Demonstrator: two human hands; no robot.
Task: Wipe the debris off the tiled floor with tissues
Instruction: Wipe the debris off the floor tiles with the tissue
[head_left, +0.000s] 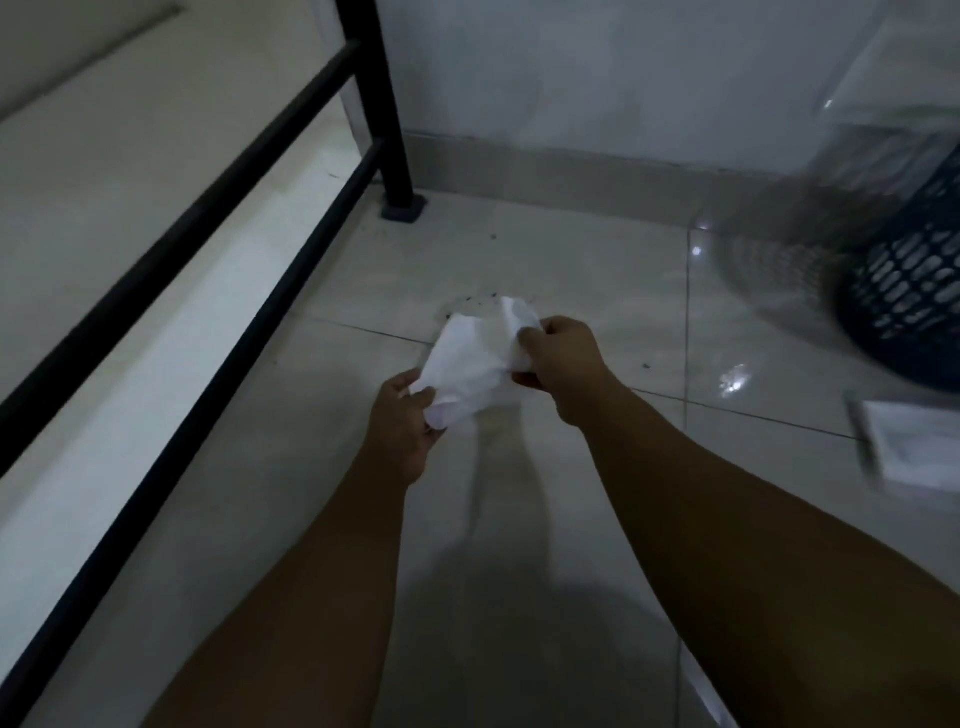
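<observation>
— Your tissue (470, 364), what does it look like?
— Thin white paper, soft and matt, creased all over.
— And the floor (571, 249) under you?
— Pale glazed tile, smooth and glossy; you can see light spots mirrored in it. The debris (475, 299) on it is dark grit, too small to tell the stuff.
— The frame (376, 104) on your left?
— Black bars, metal by the look, smooth with a dull sheen.
— The basket (904, 291)?
— Dark plastic lattice, blurred, faintly shiny. The wall (571, 78) behind it looks pale and smooth to you.
</observation>
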